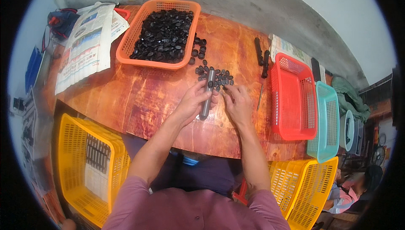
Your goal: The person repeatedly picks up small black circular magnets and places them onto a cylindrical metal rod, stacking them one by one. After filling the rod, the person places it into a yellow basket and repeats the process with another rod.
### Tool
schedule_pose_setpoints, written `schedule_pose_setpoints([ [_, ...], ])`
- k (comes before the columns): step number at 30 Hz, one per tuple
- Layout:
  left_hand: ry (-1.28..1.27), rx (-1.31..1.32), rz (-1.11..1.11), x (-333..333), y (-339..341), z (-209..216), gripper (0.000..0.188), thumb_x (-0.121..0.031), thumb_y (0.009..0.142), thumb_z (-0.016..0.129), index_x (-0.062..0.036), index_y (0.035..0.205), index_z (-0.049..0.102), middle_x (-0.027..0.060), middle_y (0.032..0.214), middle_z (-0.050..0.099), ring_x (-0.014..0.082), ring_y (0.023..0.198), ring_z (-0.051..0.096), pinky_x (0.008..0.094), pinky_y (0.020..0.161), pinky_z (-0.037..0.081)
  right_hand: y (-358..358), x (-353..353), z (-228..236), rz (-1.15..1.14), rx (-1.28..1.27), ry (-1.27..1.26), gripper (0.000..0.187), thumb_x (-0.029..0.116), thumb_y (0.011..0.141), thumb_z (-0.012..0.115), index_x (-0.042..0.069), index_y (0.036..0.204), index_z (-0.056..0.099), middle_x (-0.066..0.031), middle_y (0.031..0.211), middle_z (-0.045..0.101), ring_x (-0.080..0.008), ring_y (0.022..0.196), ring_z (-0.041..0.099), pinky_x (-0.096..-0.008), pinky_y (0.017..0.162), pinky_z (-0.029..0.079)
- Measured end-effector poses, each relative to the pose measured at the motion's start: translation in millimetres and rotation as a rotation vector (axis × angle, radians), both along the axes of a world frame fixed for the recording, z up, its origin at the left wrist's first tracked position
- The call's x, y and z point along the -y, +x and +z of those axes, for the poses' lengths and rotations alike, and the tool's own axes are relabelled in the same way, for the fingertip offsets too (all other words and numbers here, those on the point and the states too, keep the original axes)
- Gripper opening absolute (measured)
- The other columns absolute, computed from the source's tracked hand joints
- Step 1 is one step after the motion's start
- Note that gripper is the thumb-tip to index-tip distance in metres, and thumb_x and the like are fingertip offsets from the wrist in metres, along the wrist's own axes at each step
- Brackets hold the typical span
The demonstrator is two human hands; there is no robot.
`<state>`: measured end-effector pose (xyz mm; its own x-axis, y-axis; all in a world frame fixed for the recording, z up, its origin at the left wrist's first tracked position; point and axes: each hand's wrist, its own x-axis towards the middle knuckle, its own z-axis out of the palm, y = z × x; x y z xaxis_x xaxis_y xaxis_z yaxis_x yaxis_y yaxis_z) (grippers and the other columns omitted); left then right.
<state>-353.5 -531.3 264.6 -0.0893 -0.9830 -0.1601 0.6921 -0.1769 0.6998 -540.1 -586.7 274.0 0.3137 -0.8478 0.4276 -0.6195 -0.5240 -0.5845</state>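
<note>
My left hand (190,102) is wrapped round a smooth grey metal rod (205,108), which points away from me over the table. A small black round piece (210,84) shows against the rod near my left fingertips; whether it is fixed there I cannot tell. Just right of the rod is my right hand (238,103), its fingers bent together at the edge of a loose pile of small black pieces (225,78). Anything between those fingertips is too small to make out.
An orange basket (122,57) full of black pieces stands far left on the wooden table (160,86). Red (295,124) and teal baskets (322,145) stand right, near a thin pointed tool (260,97) and black rods (265,63). Yellow crates (114,158) flank me; someone sits lower right.
</note>
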Motion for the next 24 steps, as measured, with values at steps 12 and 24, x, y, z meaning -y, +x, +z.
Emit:
schedule_pose_setpoints([
  [12, 0.016, -0.020, -0.004, -2.5, 2.2, 2.6, 0.054, -0.006, 0.098, 0.061, 0.0027, 0.147, 0.040, 0.0196, 0.115, 0.064, 0.0253, 0.097, 0.069, 0.0353, 0.084, 0.058, -3.1, -2.4, -1.8, 0.104, 0.005, -0.089, 0.012, 0.004, 0.083, 0.075, 0.003, 0.093, 0.069, -0.0144, 0.090, 0.065, -0.0359, 0.083, 0.066, -0.0437, 0.074, 0.052],
  [24, 0.010, 0.007, -0.014, -3.5, 2.1, 3.2, 0.051, -0.007, 0.100, 0.058, 0.0025, 0.146, 0.040, 0.0174, 0.116, 0.064, 0.0238, 0.098, 0.068, 0.0354, 0.086, 0.058, -4.0, -1.0, -6.9, 0.098, 0.040, -0.104, 0.012, 0.001, 0.088, 0.070, 0.002, 0.100, 0.069, -0.0171, 0.091, 0.065, -0.0370, 0.081, 0.065, -0.0427, 0.072, 0.052],
])
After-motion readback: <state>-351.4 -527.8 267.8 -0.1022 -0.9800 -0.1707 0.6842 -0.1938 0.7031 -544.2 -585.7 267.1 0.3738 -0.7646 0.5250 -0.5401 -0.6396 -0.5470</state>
